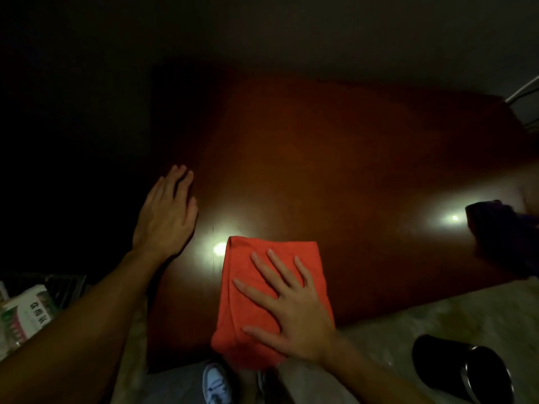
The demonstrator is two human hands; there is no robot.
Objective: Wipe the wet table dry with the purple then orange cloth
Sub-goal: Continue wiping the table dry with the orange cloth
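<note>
A folded orange cloth (248,290) lies on the dark reddish-brown table (335,158) near its front edge, one end hanging over that edge. My right hand (294,310) presses flat on the cloth with fingers spread. My left hand (167,214) rests flat on the table's left edge, holding nothing. The purple cloth (501,237) lies bunched at the table's right edge, apart from both hands. Two bright light reflections show on the glossy tabletop.
A black cylindrical bin (463,374) stands on the pale floor at lower right. Printed packages (26,313) sit at lower left. A shoe (217,384) shows below the table's front edge. White chair tubing (525,91) is at upper right.
</note>
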